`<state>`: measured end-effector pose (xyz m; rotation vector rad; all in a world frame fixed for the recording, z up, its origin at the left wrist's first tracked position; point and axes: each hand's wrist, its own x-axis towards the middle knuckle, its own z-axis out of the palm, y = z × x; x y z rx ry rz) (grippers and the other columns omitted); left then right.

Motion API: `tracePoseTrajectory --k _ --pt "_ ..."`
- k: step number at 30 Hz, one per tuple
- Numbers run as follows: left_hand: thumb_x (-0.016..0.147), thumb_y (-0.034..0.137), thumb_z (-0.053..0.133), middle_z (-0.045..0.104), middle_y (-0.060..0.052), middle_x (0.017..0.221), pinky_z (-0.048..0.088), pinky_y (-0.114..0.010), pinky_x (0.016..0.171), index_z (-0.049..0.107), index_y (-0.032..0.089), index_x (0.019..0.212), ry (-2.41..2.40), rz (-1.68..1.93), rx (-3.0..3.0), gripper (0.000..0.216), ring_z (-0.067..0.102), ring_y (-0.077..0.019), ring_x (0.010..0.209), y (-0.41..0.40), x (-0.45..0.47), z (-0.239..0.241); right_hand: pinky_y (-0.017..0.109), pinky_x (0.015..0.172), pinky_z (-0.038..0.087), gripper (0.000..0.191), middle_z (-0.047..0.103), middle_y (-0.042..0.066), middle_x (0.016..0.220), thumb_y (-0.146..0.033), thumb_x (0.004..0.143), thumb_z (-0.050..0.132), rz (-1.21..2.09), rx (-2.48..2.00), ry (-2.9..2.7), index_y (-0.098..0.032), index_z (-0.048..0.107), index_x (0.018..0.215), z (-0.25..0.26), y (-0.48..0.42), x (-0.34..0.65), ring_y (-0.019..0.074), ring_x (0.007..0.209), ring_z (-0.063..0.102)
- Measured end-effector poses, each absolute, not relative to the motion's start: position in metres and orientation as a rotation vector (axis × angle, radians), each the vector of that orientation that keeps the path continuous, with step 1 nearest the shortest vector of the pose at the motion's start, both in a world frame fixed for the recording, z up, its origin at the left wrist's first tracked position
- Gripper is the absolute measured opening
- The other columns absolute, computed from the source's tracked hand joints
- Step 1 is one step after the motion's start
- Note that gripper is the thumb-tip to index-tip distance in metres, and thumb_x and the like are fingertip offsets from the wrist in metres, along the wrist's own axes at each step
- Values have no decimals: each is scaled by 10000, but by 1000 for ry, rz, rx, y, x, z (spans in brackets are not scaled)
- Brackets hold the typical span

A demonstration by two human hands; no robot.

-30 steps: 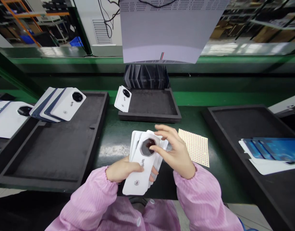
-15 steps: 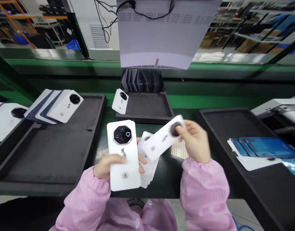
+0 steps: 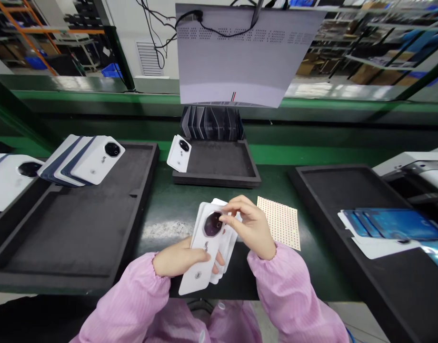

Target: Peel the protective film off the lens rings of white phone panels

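In front of me, my left hand [image 3: 178,258] is closed around white phone back covers, its thumb lying across the top cover [image 3: 209,244]. That cover has a dark camera window near its upper end and small dark markings below it. My right hand [image 3: 253,229] pinches the cover's upper right edge beside the camera window, thumb and fingers together. Behind it, several more white covers [image 3: 226,252] fan out to the right, with fingertips of my left hand showing between them. How many covers each hand grips is hidden.
A cream sheet of small red dots [image 3: 281,223] lies right of my hands. Dark trays stand left [image 3: 72,228], centre back [image 3: 219,181] and right [image 3: 347,190]. White covers [image 3: 97,159] lean in the left tray; blue-filmed panels [image 3: 390,223] lie at right. A monitor [image 3: 240,66] hangs ahead.
My right hand has moved left and down with its cover to the covers in my left hand. The left-hand covers have tilted and shifted right. More of the dotted sheet shows.
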<state>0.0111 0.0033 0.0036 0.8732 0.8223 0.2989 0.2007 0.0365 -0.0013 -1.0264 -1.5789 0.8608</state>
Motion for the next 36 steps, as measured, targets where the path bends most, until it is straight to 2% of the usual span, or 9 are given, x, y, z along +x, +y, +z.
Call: tracePoseTrajectory --k 7,10,12,15,18,21,24,29,36 --pt "703 166 477 650 -39 780 466 -327 737 650 155 834 979 202 1118 218 608 -210 785 1 14 3 307 632 441 99 538 -1 714 -209 729 678 1068 -1071 -1647 -195 592 682 -2 38 202 140 659 505" --pt "702 173 474 655 -44 760 472 -325 711 646 144 808 963 285 1023 204 611 -214 766 2 14 2 345 687 438 119 542 11 693 -179 768 628 845 -1017 -1776 -199 574 664 7 31 201 166 718 501" --pt "695 175 474 663 -54 748 472 -320 694 647 129 805 894 400 876 210 618 -214 744 3 13 0 372 729 438 117 558 20 693 -155 782 603 773 -813 -1899 -201 578 678 14 25 202 179 757 514" --pt "682 198 469 674 -94 760 465 -344 704 647 85 893 671 476 673 298 629 -236 741 4 9 0 313 662 483 118 579 4 657 -174 784 617 1184 -209 -1952 -204 560 686 19 17 210 152 688 583" --pt "669 220 486 673 -129 879 453 -412 756 543 84 1151 429 424 558 504 638 -280 813 6 5 1 205 459 449 143 516 -37 564 -209 792 624 1524 63 -1548 -213 532 683 15 18 222 91 483 562" --pt "670 194 504 662 -120 954 450 -426 768 336 156 1339 351 393 516 692 646 -281 850 7 4 2 190 376 384 99 461 -53 550 -206 751 678 1504 -147 -1222 -229 582 765 10 22 227 74 414 495" --pt "683 184 498 664 -118 956 458 -403 753 254 170 1379 338 375 508 737 650 -270 853 7 4 3 217 407 403 183 481 -45 581 -216 732 702 1441 -329 -1167 -240 635 901 9 25 227 88 455 506" --pt "688 171 483 672 -125 946 471 -387 722 261 161 1374 339 357 498 721 658 -270 836 8 6 5 240 445 424 59 520 -24 634 -186 763 665 1347 -408 -1175 -218 668 812 8 27 228 95 502 541" --pt "684 168 478 678 -123 936 478 -374 726 351 137 1326 361 323 488 655 662 -257 820 8 7 6 253 501 472 113 602 -7 709 -118 759 645 1173 -687 -1215 -218 666 809 3 28 226 102 539 581"
